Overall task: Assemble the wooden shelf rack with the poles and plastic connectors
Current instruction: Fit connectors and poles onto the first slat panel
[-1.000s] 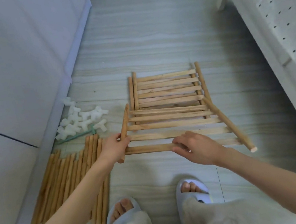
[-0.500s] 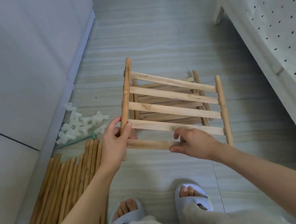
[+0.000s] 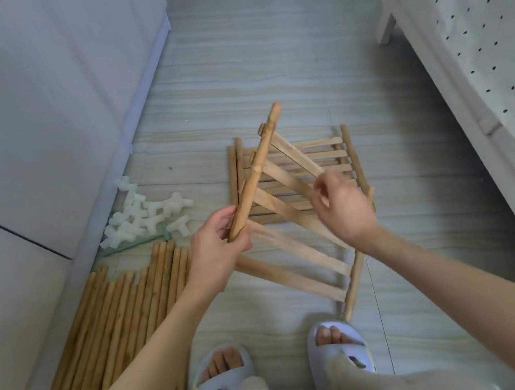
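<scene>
I hold a slatted wooden shelf panel (image 3: 295, 249) tilted steeply in the air above the floor. My left hand (image 3: 220, 244) grips the lower end of its left side rail, which points up and away. My right hand (image 3: 340, 205) is blurred at the slats in the panel's middle, fingers curled on one. The panel's right rail hangs low near my right foot. A second slatted panel (image 3: 340, 151) lies flat on the floor behind. Several wooden poles (image 3: 117, 321) lie in a row at the left. White plastic connectors (image 3: 147, 212) are piled beyond them.
White cabinet fronts (image 3: 34, 112) line the left side. A bed with a dotted cover (image 3: 488, 40) and its white frame run along the right. A green zip tie (image 3: 135, 244) lies by the connectors. My slippered feet (image 3: 276, 367) stand on the tile floor below the panel.
The top panel was lifted off the stack and has turned from nearly flat to steeply tilted, left rail high. My right hand shifted from the front slat to the middle slats.
</scene>
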